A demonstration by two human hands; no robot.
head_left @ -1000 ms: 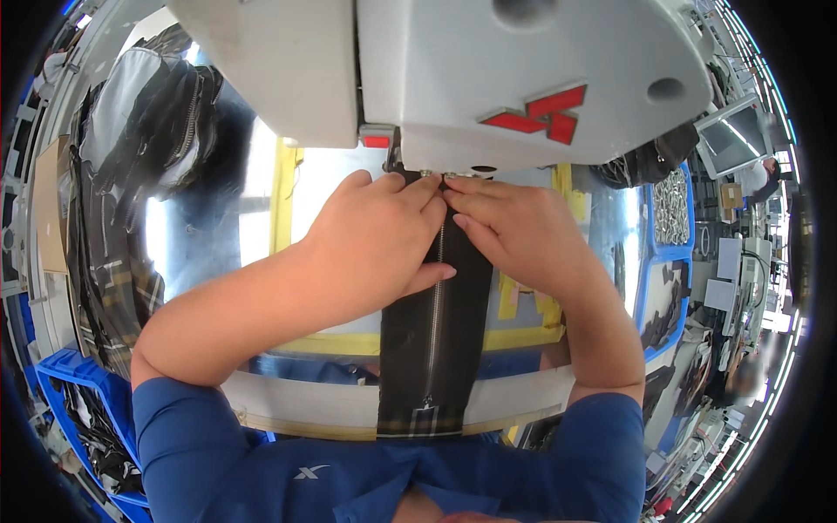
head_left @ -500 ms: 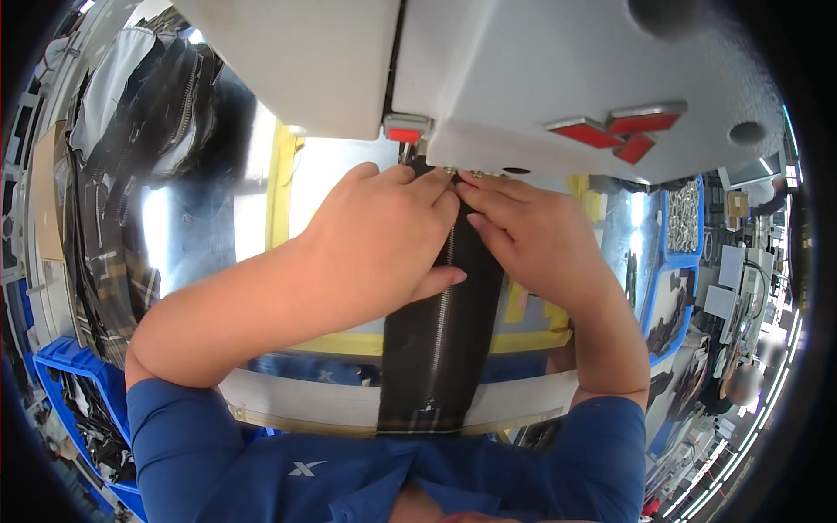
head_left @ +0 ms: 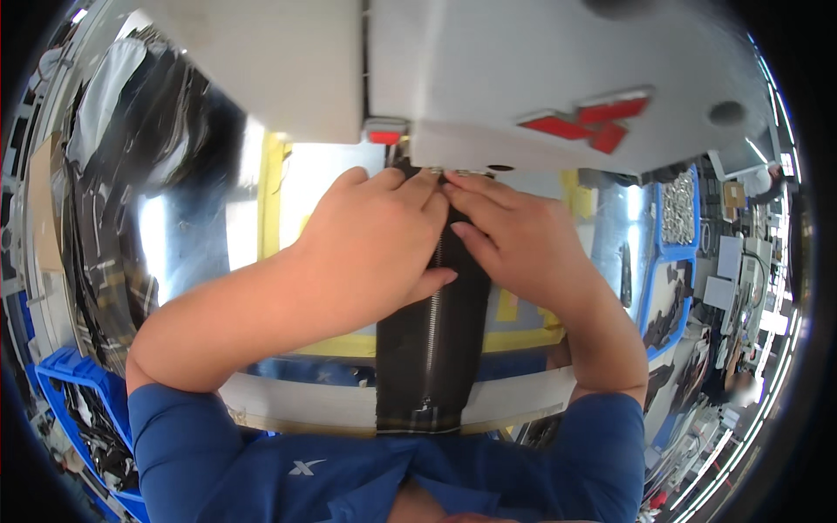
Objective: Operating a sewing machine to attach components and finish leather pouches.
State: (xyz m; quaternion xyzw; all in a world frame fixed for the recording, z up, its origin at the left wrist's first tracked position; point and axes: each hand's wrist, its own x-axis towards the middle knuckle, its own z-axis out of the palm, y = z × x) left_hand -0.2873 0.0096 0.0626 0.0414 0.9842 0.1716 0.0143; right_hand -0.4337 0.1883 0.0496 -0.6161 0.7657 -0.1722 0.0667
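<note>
My left hand (head_left: 370, 231) lay palm down over the dark fabric strip (head_left: 397, 366), fingers loosely extended, the thumb apart and over the metal zipper (head_left: 431, 349). My right hand (head_left: 523, 231) rested opposite, fingertips on the strip's far part; whether they pinched cloth, I couldn't tell. The strip ran from the table's near edge (head_left: 296, 397) to the sewing machine head (head_left: 488, 61). I judged this step as guiding; the next move called for straight teeth and even pressure.

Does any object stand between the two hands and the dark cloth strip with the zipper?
Nothing visible does: the left hand and right hand both lie on the dark cloth strip. Just beyond, the sewing machine head hides what is underneath.
</note>
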